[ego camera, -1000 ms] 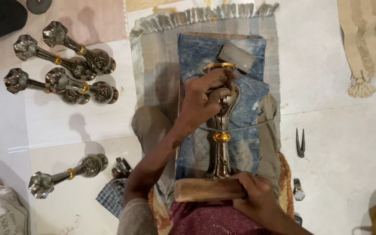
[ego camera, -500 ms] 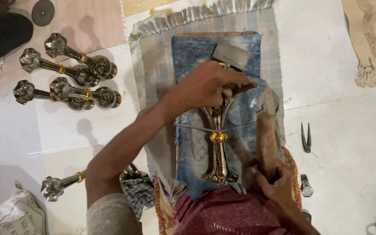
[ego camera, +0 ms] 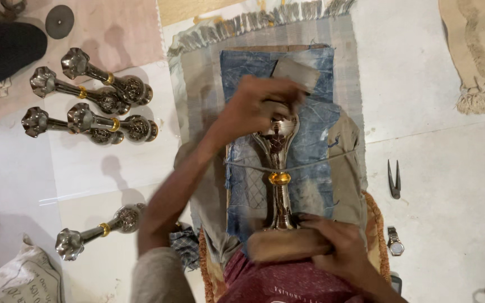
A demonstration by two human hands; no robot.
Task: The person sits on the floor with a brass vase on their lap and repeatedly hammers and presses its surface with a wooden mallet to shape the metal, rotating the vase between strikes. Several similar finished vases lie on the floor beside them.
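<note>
Item in hand: one metal stand piece (ego camera: 279,168), silver with a gold ring at mid-stem, lying lengthwise on the blue denim cloth (ego camera: 315,134) over a grey fringed mat (ego camera: 197,73).

My left hand (ego camera: 259,104) sits on the far end of the piece, fingers curled and closed around its top; the hand is blurred, so I cannot tell the exact pinch.

My right hand (ego camera: 332,241) rests at the near end, fingers pressed together over a tan pad (ego camera: 282,244) against the foot of the piece.

A thin cord (ego camera: 321,163) crosses the stem just above the gold ring.

A grey block (ego camera: 296,73) lies on the denim just beyond my left hand.

To the left, on the floor: four like pieces (ego camera: 88,101) grouped together, touching; one more piece (ego camera: 96,230) lies apart, nearer me.

To the right, on the floor: small dark snips (ego camera: 394,179); a wristwatch (ego camera: 395,242) nearer me.

Far left top: a dark round disc (ego camera: 59,21).
</note>
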